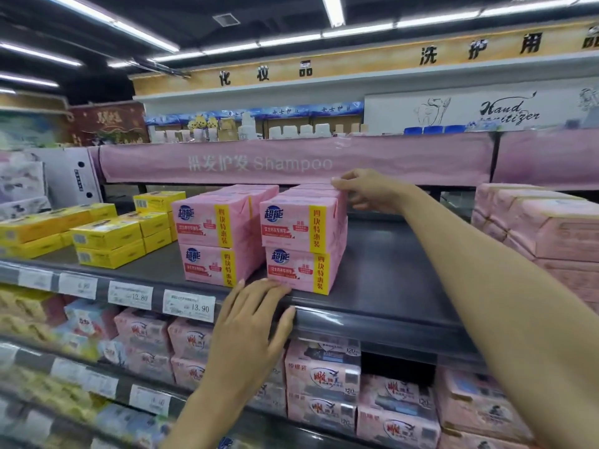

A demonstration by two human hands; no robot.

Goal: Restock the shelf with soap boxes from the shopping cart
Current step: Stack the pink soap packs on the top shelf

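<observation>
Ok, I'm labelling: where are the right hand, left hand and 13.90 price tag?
right hand [369, 189]: head view, back.
left hand [249, 315]: head view, back.
13.90 price tag [189, 305]: head view, label centre.

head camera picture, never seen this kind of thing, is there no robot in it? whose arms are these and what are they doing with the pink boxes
No robot here: a person wears one wide-angle camera on the head, so you look along their own arms at a shop shelf. On it stand two stacks of pink soap boxes, two high, with yellow boxes to the left. The right hand grips the top box of the right stack at its back corner. The left hand lies flat on the shelf's front edge, holding nothing.
</observation>
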